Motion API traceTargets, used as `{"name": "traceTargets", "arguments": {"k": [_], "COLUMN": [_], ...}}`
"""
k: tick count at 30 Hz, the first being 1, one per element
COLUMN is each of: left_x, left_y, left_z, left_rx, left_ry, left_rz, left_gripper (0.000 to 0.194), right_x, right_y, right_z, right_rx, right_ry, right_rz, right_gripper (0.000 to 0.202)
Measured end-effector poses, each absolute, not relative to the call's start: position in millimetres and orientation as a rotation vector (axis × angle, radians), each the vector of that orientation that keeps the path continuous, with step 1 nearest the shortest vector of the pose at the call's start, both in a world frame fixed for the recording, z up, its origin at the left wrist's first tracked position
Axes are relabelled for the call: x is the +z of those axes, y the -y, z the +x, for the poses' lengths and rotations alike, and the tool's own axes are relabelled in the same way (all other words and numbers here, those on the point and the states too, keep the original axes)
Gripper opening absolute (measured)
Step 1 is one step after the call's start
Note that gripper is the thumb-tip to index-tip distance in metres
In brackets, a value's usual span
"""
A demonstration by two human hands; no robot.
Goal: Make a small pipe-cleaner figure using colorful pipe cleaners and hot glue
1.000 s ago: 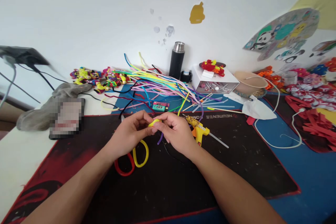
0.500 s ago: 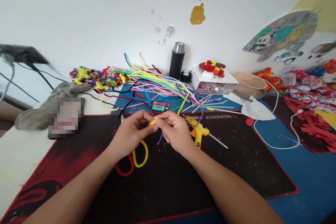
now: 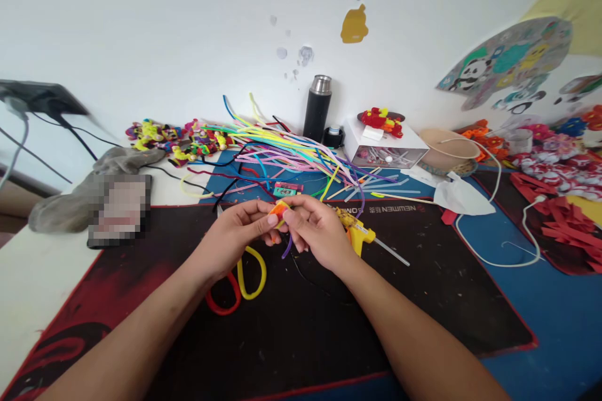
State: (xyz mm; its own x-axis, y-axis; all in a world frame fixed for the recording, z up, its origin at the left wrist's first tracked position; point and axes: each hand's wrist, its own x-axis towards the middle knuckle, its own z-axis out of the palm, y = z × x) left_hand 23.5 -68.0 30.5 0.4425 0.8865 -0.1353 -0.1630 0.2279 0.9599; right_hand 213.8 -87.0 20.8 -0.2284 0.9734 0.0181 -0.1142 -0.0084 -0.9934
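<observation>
Between the fingertips of both hands is a small yellow-and-orange piece, perhaps bent pipe cleaner; its exact kind is too small to make out. My left hand pinches its left side with thumb and forefinger. My right hand grips its right side, thumb on the front. A purple pipe cleaner sticks out below the fingers. Scissors with one red and one yellow handle lie beneath my left wrist, blades partly hidden. Just right of my right hand lies a yellow glue gun with a clear glue stick in it.
A heap of colourful pipe cleaners lies behind my hands. Beyond stand a black thermos and a white box. Finished fuzzy figures sit at the back left. A white cable loops across the right side.
The yellow-and-orange piece has been turned between my fingers, so more of its orange face shows. Both hands have stayed in nearly the same place.
</observation>
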Motion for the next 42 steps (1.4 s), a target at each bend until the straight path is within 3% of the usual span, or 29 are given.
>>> {"name": "traceTargets", "arguments": {"k": [14, 26, 42], "left_x": [21.7, 34.8, 22.7], "left_y": [66.9, 69.6, 66.4], "left_z": [19.0, 20.4, 15.9], "left_rx": [0.788, 0.72, 0.65], "left_ry": [-0.765, -0.846, -0.723], "left_rz": [1.015, 1.291, 1.265], "left_gripper": [0.054, 0.033, 0.038], "right_x": [14.2, 18.3, 14.6], "right_y": [83.7, 86.0, 83.1], "right_z": [215.1, 212.8, 214.7], "right_rx": [1.482, 1.442, 1.496], "right_ry": [1.159, 1.22, 1.187], "right_rz": [-0.984, -0.985, -0.963], "right_gripper": [0.036, 0.035, 0.035]}}
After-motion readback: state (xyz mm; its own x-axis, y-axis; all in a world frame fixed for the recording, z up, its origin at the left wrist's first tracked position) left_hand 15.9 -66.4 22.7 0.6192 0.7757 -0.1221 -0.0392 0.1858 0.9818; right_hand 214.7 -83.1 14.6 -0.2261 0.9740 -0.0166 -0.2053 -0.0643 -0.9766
